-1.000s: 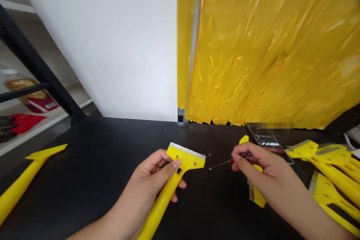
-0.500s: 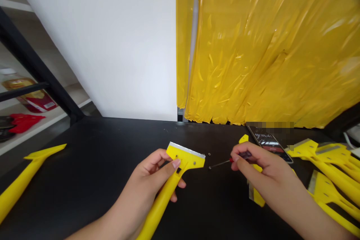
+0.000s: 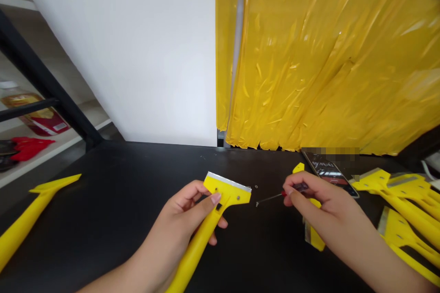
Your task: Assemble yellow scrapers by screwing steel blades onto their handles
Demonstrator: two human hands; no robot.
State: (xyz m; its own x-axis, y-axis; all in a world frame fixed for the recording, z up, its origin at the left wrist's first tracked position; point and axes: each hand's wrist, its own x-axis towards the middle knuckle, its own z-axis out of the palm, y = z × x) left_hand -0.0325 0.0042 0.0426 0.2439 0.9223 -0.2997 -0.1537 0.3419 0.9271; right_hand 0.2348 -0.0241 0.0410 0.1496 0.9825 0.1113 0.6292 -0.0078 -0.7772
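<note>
My left hand (image 3: 192,215) is closed round the neck of a yellow scraper (image 3: 202,233), thumb on its head. A metal blade edge runs along the top of that head, and a screw sits at its right end; the hole nearer my thumb looks bare. Between thumb and fingers, my right hand (image 3: 316,199) grips a small screwdriver (image 3: 271,198) with a thin shaft and a red and dark handle. At the shaft's tip is a small screw (image 3: 257,204), just right of the scraper head. A tiny nut (image 3: 256,187) lies on the black table behind it.
Several yellow scrapers (image 3: 398,231) lie at the right, and another scraper (image 3: 44,197) lies at the far left. A phone (image 3: 332,174) rests behind my right hand. Yellow plastic sheeting (image 3: 309,64) and a white panel (image 3: 147,55) stand at the back. Shelves with a bottle (image 3: 32,110) are at left.
The screw at the screwdriver's tip appears slightly turned. Both hands have stayed nearly in place, still holding the scraper and the screwdriver.
</note>
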